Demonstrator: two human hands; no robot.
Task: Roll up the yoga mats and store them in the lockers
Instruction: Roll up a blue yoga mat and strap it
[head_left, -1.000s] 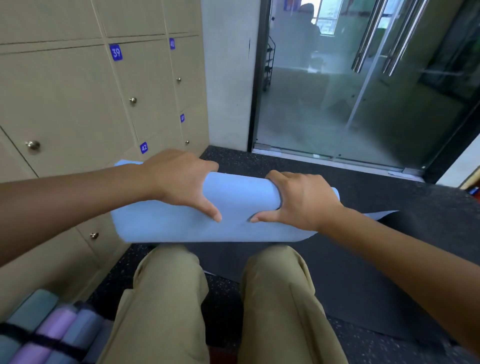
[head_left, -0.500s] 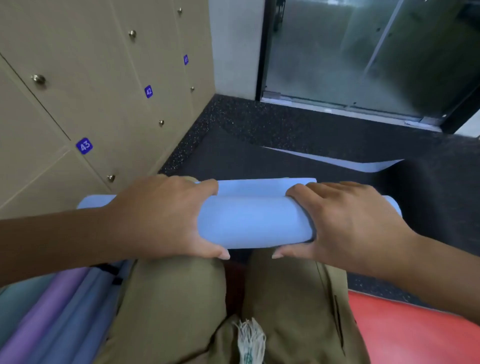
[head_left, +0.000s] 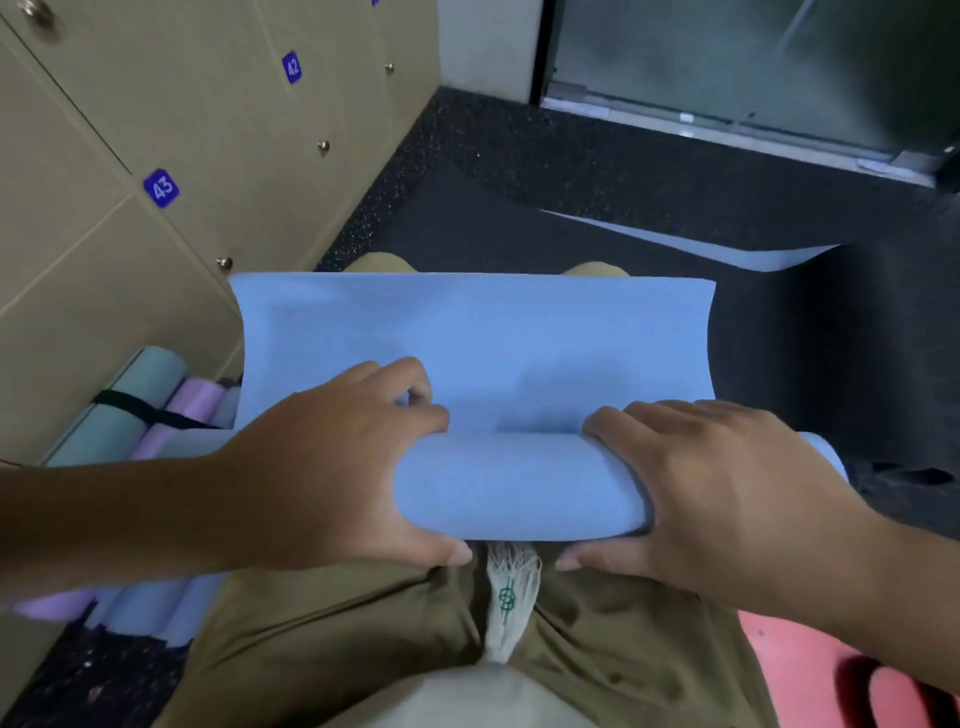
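From the head camera, your left hand (head_left: 332, 462) and right hand (head_left: 727, 493) both curled around the rolled part of the blue yoga mat (head_left: 519, 483), fingers over the top and thumbs beneath. The roll lay across your lap, its loose end spread over your knees. Numbered lockers (head_left: 156, 130) stood at your left, rolled mats (head_left: 140, 415) beside them.

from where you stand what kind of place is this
Probably a gym or yoga studio locker area: numbered lockers line the wall, rolled yoga mats lie beside them, and the floor is dark speckled rubber.
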